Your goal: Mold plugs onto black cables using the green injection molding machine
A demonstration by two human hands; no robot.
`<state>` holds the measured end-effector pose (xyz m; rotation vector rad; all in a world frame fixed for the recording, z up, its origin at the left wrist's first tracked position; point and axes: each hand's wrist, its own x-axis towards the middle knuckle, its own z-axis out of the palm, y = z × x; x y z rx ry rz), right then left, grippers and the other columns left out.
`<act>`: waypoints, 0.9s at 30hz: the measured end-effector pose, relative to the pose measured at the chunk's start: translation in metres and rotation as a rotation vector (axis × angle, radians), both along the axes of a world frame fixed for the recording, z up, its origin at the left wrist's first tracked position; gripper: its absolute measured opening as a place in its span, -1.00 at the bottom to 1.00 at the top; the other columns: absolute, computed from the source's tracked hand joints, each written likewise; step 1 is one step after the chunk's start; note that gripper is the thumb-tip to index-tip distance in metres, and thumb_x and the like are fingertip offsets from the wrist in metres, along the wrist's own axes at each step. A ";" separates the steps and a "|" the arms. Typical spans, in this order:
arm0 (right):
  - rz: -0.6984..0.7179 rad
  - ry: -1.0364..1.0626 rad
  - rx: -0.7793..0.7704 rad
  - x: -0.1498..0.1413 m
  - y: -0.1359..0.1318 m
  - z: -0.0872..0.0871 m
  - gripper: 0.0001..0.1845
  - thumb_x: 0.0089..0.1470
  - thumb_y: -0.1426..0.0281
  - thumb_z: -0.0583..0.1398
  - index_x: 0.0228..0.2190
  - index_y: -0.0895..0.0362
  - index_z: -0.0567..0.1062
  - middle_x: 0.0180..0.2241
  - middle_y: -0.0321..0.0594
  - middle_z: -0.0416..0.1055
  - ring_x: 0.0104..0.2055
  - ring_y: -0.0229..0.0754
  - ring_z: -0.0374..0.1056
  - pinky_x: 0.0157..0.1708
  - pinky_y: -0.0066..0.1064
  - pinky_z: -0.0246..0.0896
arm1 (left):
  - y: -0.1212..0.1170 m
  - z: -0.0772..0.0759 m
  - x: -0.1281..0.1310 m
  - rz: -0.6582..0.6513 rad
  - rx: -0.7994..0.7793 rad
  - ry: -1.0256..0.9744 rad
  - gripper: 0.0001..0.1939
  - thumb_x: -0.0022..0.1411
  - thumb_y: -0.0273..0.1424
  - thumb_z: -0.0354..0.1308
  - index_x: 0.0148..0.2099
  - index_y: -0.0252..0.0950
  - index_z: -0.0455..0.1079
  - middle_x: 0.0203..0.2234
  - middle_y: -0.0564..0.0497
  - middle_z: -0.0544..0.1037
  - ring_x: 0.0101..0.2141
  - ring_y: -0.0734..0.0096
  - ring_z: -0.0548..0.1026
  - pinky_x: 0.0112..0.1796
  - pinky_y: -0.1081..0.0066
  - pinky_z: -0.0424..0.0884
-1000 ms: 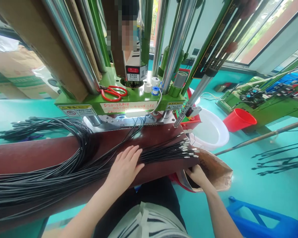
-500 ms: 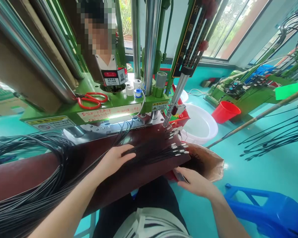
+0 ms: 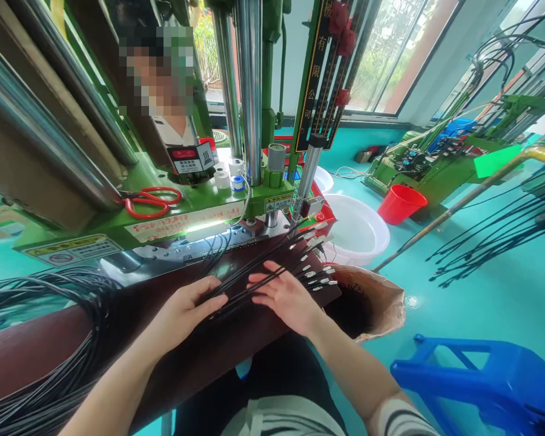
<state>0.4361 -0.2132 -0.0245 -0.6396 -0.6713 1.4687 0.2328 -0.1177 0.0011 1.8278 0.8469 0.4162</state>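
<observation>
My left hand [image 3: 191,312] is curled around a bundle of thin black cables [image 3: 243,275] above the brown work board [image 3: 177,375], thumb in front. To the right, my right hand [image 3: 284,297] reaches in among the same cables with its fingers apart, touching or almost touching them. Small white-and-silver connectors [image 3: 315,278] tip the cable ends at the board's right end. A thick coil of black cables [image 3: 86,315] lies over the board's left part. A few more cables run into the metal mould [image 3: 168,248] of the green machine behind the board.
Red-handled scissors [image 3: 152,201] and a blue-and-white tape roll [image 3: 237,183] sit on the green machine [image 3: 200,197]. A paper sack [image 3: 386,303] stands off the board's right end, with a white tub [image 3: 358,227], a red bucket [image 3: 400,204] and a blue stool [image 3: 481,375] beyond.
My right hand has moved from beside the board's right edge up and left to the cables, its fingers now spread. My left hand has shifted slightly left and lower, and the cables are lifted.
</observation>
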 end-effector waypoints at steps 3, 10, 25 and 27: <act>-0.233 0.160 -0.053 0.000 0.025 0.013 -0.71 -0.15 0.38 0.30 -0.28 0.08 0.50 -0.45 -0.32 0.48 -0.39 -0.22 0.42 -0.33 -0.37 0.28 | 0.001 -0.004 0.003 -0.026 -0.031 0.027 -0.71 0.12 -0.15 0.06 -0.39 -0.30 0.31 -0.58 0.11 0.28 -0.51 0.50 0.26 -0.46 0.50 0.22; -0.383 -0.046 -0.064 0.008 0.034 0.028 -0.76 -0.18 0.37 0.31 -0.37 0.19 0.57 -0.57 -0.30 0.43 -0.54 -0.33 0.31 -0.51 -0.48 0.22 | 0.005 0.009 0.036 -0.044 -0.047 -0.040 -0.74 0.13 -0.17 0.04 -0.36 -0.29 0.28 -0.57 0.12 0.33 -0.52 0.52 0.28 -0.45 0.50 0.24; -0.557 0.076 -0.165 0.029 0.037 0.010 -0.78 -0.34 0.42 0.37 -0.72 0.19 0.42 -0.66 -0.30 0.43 -0.70 -0.37 0.23 -0.68 -0.51 0.16 | 0.005 0.017 0.058 -0.058 -0.150 -0.040 -0.73 0.18 -0.16 -0.04 -0.33 -0.27 0.19 -0.53 0.09 0.42 -0.53 0.51 0.35 -0.49 0.50 0.26; -0.580 0.095 -0.161 0.033 0.038 0.010 -0.78 -0.34 0.42 0.37 -0.72 0.18 0.42 -0.67 -0.31 0.41 -0.70 -0.37 0.22 -0.69 -0.52 0.15 | 0.005 0.015 0.059 -0.079 -0.153 -0.023 -0.73 0.18 -0.15 -0.04 -0.33 -0.27 0.19 -0.54 0.09 0.41 -0.54 0.52 0.33 -0.51 0.51 0.25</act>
